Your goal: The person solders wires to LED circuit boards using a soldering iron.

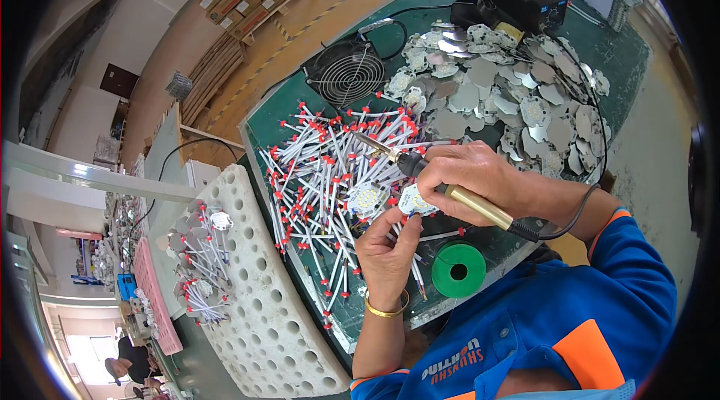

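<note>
My right hand (pixel 480 179) is wrapped round a soldering iron (pixel 480 206) with a brass-coloured handle section; its tip points up and left over the cables. My left hand (pixel 381 254) pinches a short white cable (pixel 396 232), its lower end hanging beneath the palm. Between my hands lies a white LED board (pixel 414 200), partly covered by my right fingers; which hand bears it I cannot tell. Just left of it, another LED board (pixel 367 199) rests on the pile of white cables with red grommets (pixel 322 167). A green solder spool (pixel 459 269) stands below my right hand.
Beyond the cables is a black fan (pixel 347 74). Many metal-backed LED boards (pixel 487 92) are heaped at the far right, before a black soldering station (pixel 527 1). Left of the green table, a white foam tray (pixel 262 295) adjoins wired boards (pixel 202 265). The iron's cord (pixel 598 130) loops on the right.
</note>
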A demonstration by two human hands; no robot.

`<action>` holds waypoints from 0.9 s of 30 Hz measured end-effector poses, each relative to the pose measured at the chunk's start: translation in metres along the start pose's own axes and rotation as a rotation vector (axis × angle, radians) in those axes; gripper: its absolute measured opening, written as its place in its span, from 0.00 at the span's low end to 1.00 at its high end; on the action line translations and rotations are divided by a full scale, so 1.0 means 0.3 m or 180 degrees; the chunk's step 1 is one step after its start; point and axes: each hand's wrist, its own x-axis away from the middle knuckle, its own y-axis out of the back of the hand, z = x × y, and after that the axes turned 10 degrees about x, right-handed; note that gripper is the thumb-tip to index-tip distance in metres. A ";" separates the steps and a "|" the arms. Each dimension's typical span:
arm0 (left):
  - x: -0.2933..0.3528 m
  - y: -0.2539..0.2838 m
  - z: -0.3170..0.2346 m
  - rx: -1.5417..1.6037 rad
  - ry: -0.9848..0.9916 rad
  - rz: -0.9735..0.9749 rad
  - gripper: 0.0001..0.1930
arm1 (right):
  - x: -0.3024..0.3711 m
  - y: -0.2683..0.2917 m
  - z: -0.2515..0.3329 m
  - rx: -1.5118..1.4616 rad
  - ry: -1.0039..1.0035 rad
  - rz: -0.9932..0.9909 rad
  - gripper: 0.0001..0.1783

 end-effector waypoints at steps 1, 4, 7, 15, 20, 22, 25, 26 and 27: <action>-0.001 0.000 0.000 -0.0051 -0.0002 0.0043 0.09 | 0.001 -0.002 -0.003 -0.0003 0.0010 -0.0015 0.11; -0.001 0.004 0.001 -0.0187 -0.0074 0.0068 0.09 | 0.001 -0.001 0.005 0.0245 0.0025 0.0057 0.12; -0.002 0.003 0.003 -0.0314 -0.0154 0.0057 0.09 | 0.001 0.003 0.005 0.0345 0.0134 0.0137 0.12; 0.009 0.010 0.008 -0.0336 -0.0202 0.0081 0.09 | 0.003 0.002 0.018 0.0398 0.0129 0.0115 0.12; 0.024 -0.001 -0.015 0.0125 0.0071 0.0008 0.09 | 0.023 -0.006 0.011 0.0640 0.0220 -0.0716 0.14; 0.042 -0.005 -0.043 0.0170 0.0094 -0.0086 0.09 | 0.051 0.009 0.028 0.0654 0.0184 -0.0805 0.15; 0.069 -0.007 -0.062 0.0207 0.0125 -0.0230 0.08 | 0.110 0.014 0.048 0.0558 0.0154 -0.0730 0.19; 0.077 -0.015 -0.062 0.0272 0.0137 -0.0329 0.07 | 0.120 0.009 0.061 0.0340 0.0165 -0.0829 0.20; 0.086 -0.027 -0.066 0.0336 0.0147 -0.0429 0.07 | 0.131 0.001 0.075 0.0119 0.0177 -0.0929 0.21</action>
